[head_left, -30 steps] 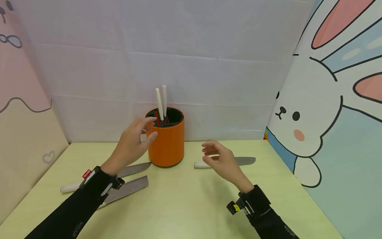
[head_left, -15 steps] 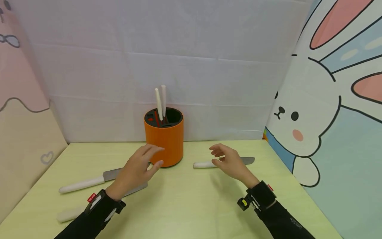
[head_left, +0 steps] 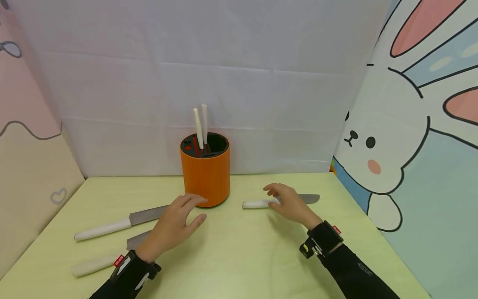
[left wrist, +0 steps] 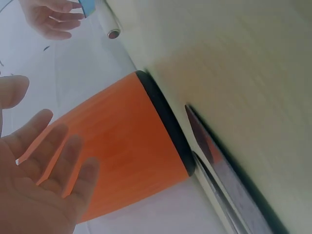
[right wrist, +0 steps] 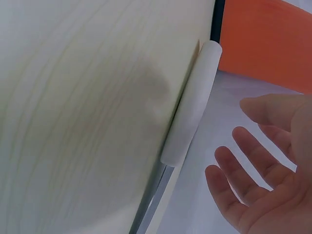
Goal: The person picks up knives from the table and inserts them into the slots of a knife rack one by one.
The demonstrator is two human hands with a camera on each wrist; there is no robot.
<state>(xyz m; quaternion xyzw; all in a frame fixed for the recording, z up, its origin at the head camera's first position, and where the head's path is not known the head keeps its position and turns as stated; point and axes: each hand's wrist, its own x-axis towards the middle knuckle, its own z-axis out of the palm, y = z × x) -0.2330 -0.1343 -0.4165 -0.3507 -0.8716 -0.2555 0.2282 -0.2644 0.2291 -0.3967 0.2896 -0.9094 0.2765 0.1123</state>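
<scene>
An orange knife block (head_left: 206, 178) stands against the back wall, two white-handled knives (head_left: 198, 128) upright in its black slotted top. My left hand (head_left: 173, 226) hovers in front of it with fingers loosely spread, holding nothing. Beneath that hand lie two more knives: a narrower one (head_left: 102, 230) and, nearer me, a broad-bladed one (head_left: 95, 265); the hand hides part of the blades. My right hand (head_left: 293, 205) is above a single knife (head_left: 255, 204), apart from its white handle (right wrist: 192, 105) in the right wrist view; its relaxed fingers hold nothing.
A pale yellow table (head_left: 239, 265) carries everything. A white sheet (head_left: 261, 104) hangs behind it, with a printed rabbit panel (head_left: 373, 166) on the right and a pink and cream panel (head_left: 33, 166) on the left.
My left hand has come down and back from the knife block's top, uncovering the slots and the knife handles on the left. My right hand has shifted slightly right and lower.
</scene>
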